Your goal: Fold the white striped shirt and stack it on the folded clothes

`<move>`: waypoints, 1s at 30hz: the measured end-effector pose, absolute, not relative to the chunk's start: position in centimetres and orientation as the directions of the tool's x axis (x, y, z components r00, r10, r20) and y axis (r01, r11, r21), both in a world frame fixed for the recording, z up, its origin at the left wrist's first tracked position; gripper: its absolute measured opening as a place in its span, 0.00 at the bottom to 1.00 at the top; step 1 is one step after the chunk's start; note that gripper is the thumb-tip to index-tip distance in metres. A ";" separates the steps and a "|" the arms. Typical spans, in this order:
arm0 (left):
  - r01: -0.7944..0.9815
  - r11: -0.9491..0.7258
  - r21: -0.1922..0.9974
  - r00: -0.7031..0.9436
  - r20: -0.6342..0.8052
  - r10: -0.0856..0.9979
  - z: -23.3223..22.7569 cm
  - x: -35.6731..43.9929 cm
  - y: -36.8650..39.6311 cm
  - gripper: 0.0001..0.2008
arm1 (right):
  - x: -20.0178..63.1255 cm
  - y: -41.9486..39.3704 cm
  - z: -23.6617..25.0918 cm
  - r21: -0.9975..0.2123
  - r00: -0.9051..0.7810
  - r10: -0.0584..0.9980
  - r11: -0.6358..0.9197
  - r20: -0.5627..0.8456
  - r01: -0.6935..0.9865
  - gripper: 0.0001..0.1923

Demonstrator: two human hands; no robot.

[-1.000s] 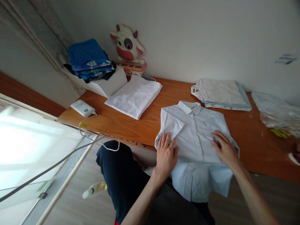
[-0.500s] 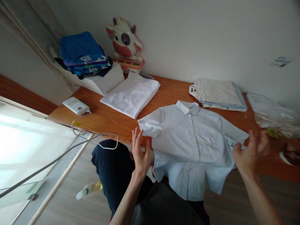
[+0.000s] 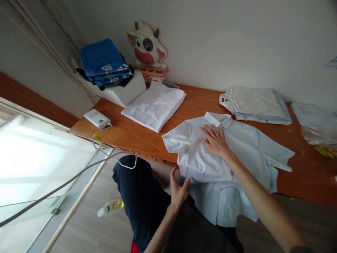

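Note:
A pale blue short-sleeved shirt (image 3: 244,147) lies face up on the wooden table (image 3: 137,135), both sleeves spread out and its hem hanging over the front edge. My right hand (image 3: 216,140) rests flat on the shirt's chest just below the collar, fingers spread. My left hand (image 3: 177,188) is at the shirt's left side seam near the table edge, fingers apart and touching the cloth.
A folded white garment (image 3: 155,105) lies left of the shirt. Folded beige and blue clothes (image 3: 255,103) sit at the back right, blue clothes (image 3: 104,63) on a white box (image 3: 126,93). A cow toy (image 3: 149,47), power bank (image 3: 97,118) with cable, plastic bags (image 3: 316,123).
The folded-in sleeves were opened out to the sides. My right hand moved from the right sleeve to the chest; my left hand dropped to the shirt's left edge.

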State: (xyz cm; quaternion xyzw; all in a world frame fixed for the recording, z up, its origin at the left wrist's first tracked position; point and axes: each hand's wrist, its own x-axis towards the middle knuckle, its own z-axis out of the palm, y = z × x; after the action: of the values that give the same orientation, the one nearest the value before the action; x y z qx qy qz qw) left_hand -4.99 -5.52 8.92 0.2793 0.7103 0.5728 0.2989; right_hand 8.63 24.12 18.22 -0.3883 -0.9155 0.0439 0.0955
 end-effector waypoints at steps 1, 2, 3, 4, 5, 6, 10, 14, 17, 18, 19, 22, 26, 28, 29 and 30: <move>0.013 0.239 0.971 -0.570 -0.189 0.799 8.5 -5.2 -5.6 0.25 | 8.7 25.0 17.6 -0.120 -0.658 0.743 0.669 0.124 0.733 0.37; -0.013 0.278 0.961 -0.457 -0.253 0.853 8.2 -5.5 -5.6 0.22 | 9.0 25.9 17.1 -0.102 -0.645 0.756 0.655 0.115 0.749 0.38; -0.023 0.302 0.953 -0.351 -0.291 0.890 8.1 -5.7 -5.8 0.22 | 9.3 26.8 16.7 -0.096 -0.637 0.762 0.647 0.114 0.757 0.38; -0.019 0.310 0.950 -0.270 -0.304 0.914 8.1 -6.0 -6.2 0.23 | 9.6 27.6 16.4 -0.096 -0.634 0.764 0.644 0.117 0.759 0.39; -0.006 0.304 0.953 -0.224 -0.298 0.928 8.3 -6.2 -6.7 0.24 | 9.9 28.4 16.2 -0.099 -0.635 0.763 0.646 0.119 0.757 0.39; 0.009 0.294 0.956 -0.206 -0.285 0.936 8.5 -6.4 -7.3 0.25 | 10.2 29.1 16.1 -0.101 -0.640 0.759 0.650 0.117 0.753 0.39; 0.010 0.370 0.929 -0.161 -0.363 0.918 9.8 -7.1 -10.9 0.24 | 10.6 30.5 16.3 -0.104 -0.647 0.761 0.648 0.054 0.754 0.41; -0.030 0.556 0.831 -0.058 -0.556 0.829 10.7 -7.3 -14.7 0.28 | 9.0 30.2 17.2 -0.125 -0.614 0.790 0.607 -0.016 0.785 0.42; 0.030 0.568 0.822 -0.028 -0.568 0.823 11.4 -7.4 -16.5 0.27 | 6.8 29.4 17.5 -0.154 -0.628 0.777 0.627 0.053 0.763 0.40; 0.086 0.555 0.828 -0.037 -0.554 0.832 11.8 -7.6 -16.8 0.27 | 6.1 29.1 17.4 -0.167 -0.637 0.767 0.640 0.081 0.750 0.40; 0.155 0.532 0.833 -0.067 -0.528 0.847 12.2 -7.8 -16.8 0.28 | 5.5 28.8 17.2 -0.179 -0.644 0.758 0.651 0.104 0.737 0.40; 0.334 0.408 0.850 -0.198 -0.360 0.912 13.9 -8.7 -15.4 0.26 | 4.4 28.1 16.6 -0.195 -0.643 0.753 0.658 0.141 0.728 0.40; 0.308 0.208 0.928 -0.214 -0.146 0.966 16.4 -9.3 -10.7 0.16 | 4.5 27.2 16.5 -0.164 -0.648 0.747 0.665 0.150 0.728 0.40; 0.176 0.166 0.970 -0.273 -0.114 0.955 17.2 -9.0 -7.8 0.17 | 4.9 26.5 16.7 -0.144 -0.659 0.739 0.674 0.138 0.725 0.40; 0.089 0.151 0.984 -0.328 -0.114 0.938 17.4 -8.8 -6.3 0.17 | 5.1 26.1 16.8 -0.134 -0.668 0.733 0.680 0.131 0.721 0.39; -0.006 0.139 0.990 -0.385 -0.131 0.914 17.4 -8.4 -4.9 0.18 | 5.4 25.6 16.9 -0.125 -0.676 0.726 0.687 0.126 0.716 0.39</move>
State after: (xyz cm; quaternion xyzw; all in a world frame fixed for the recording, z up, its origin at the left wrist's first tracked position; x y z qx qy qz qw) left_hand -8.42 -4.94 17.39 0.3618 0.6268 0.5473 0.4202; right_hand 5.37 25.61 16.86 -0.3941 -0.9147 0.0324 0.0831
